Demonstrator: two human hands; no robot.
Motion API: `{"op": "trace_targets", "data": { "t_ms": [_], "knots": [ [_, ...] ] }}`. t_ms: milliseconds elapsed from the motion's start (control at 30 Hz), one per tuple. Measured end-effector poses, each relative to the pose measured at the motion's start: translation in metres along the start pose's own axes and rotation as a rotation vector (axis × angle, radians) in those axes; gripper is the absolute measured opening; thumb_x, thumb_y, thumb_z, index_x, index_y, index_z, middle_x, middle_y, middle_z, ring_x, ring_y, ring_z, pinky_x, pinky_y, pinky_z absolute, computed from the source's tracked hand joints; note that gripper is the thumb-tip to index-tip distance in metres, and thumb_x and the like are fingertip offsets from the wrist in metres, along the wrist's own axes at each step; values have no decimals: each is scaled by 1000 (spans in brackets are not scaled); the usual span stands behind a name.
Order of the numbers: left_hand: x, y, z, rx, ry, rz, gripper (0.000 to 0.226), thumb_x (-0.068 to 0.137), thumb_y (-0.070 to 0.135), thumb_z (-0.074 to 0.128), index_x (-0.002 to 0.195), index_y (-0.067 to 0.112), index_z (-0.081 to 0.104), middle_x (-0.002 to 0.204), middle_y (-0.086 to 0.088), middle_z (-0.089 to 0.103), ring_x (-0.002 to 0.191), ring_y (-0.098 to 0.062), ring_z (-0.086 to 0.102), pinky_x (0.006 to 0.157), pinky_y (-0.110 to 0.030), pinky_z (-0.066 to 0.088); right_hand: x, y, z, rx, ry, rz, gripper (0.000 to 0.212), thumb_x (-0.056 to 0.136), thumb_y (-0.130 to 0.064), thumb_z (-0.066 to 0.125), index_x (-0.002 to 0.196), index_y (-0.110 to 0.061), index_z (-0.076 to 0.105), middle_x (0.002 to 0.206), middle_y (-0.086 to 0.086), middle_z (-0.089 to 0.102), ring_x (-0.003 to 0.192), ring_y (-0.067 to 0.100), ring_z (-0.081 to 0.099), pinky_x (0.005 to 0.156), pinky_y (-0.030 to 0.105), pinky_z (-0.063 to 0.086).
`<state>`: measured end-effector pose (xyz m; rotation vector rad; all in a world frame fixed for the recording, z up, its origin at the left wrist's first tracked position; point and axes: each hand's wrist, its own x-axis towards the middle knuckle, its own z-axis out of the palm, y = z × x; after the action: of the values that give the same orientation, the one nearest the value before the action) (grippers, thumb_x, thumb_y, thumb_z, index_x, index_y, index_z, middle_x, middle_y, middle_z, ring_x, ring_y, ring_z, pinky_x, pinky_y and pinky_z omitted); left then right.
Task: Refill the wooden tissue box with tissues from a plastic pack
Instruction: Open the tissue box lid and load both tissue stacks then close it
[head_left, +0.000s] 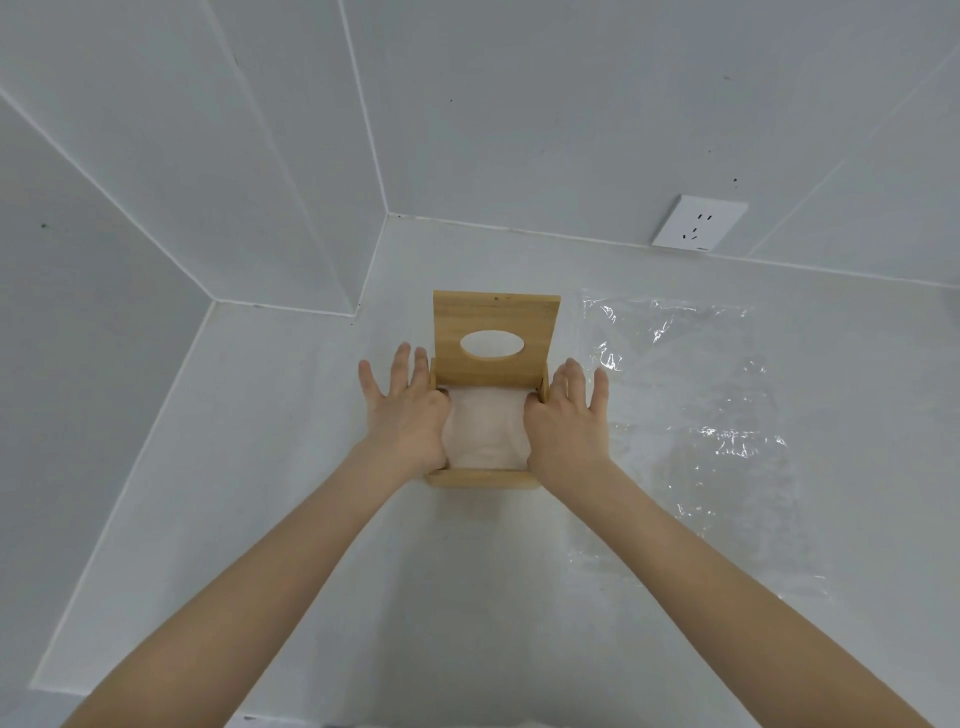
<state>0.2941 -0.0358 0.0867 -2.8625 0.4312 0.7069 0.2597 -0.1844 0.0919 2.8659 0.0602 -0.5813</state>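
The wooden tissue box (485, 479) sits on the white counter with its hinged lid (493, 319) standing upright; the lid has an oval hole. A stack of white tissues (485, 428) lies inside the box. My left hand (402, 408) presses on the left edge of the stack, thumb tucked in beside the tissues, fingers spread over the box's left wall. My right hand (569, 415) mirrors it on the right side. The clear plastic pack (691, 415) lies flat and looks empty to the right of the box.
White tiled walls close off the counter behind and to the left, forming a corner. A white wall socket (698, 223) sits low on the back wall to the right. The counter's left edge runs diagonally toward me.
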Motion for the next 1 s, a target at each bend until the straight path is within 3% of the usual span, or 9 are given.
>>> {"op": "trace_targets", "data": {
  "t_ms": [233, 367, 500, 600, 833, 933, 1000],
  "knots": [
    [-4, 7, 3, 24, 97, -49, 50, 75, 21, 62, 122, 19, 49, 155, -17, -3, 141, -34, -16, 107, -64, -8, -1, 0, 3, 106, 25, 26, 51, 81, -11, 57, 129, -7, 43, 151, 27, 13, 142, 37, -3, 112, 56, -5],
    [-11, 4, 5, -129, 105, -69, 56, 76, 25, 61, 129, 26, 42, 155, -17, -3, 141, -33, -15, 109, -61, -8, -5, 14, 4, 359, -2, 14, 65, 79, -31, 63, 137, -22, 36, 153, 23, 7, 142, 37, -5, 113, 52, -2],
    [-14, 10, 1, -425, 27, -61, 67, 73, 46, 65, 133, 43, 37, 156, -10, -7, 141, -30, -18, 109, -59, -8, -7, 15, 0, 617, -34, 60, 68, 76, -43, 65, 137, -39, 36, 156, 16, 6, 142, 34, -6, 114, 49, -1],
    [-11, 18, 8, -585, 50, -131, 71, 66, 41, 74, 129, 49, 41, 156, -3, -13, 141, -28, -21, 108, -63, -5, -4, 5, 6, 616, -100, 101, 74, 73, -41, 68, 138, -43, 32, 157, 13, 1, 142, 37, -10, 113, 52, -3],
    [-9, 21, 17, -500, 123, -162, 65, 65, 45, 74, 124, 50, 47, 157, -2, -9, 140, -31, -20, 107, -65, -7, -5, -3, 13, 542, -74, 133, 73, 77, -39, 67, 139, -41, 29, 157, 13, 2, 142, 37, -10, 112, 55, -5],
    [-17, 20, 15, -518, 198, -175, 56, 69, 42, 72, 122, 44, 53, 157, -6, 1, 142, -29, -14, 108, -62, -7, -12, 0, 8, 500, 65, 122, 60, 80, -32, 63, 135, -28, 40, 155, 17, 10, 142, 37, 0, 113, 50, 4],
    [-24, 18, 20, -492, 475, -121, 37, 70, 32, 72, 107, 34, 66, 148, -10, 32, 139, -26, 8, 108, -60, 2, -19, 0, 10, 505, 372, 97, 38, 79, -22, 59, 117, -17, 59, 138, 18, 44, 131, 39, 34, 107, 46, 22]
  ]
}}
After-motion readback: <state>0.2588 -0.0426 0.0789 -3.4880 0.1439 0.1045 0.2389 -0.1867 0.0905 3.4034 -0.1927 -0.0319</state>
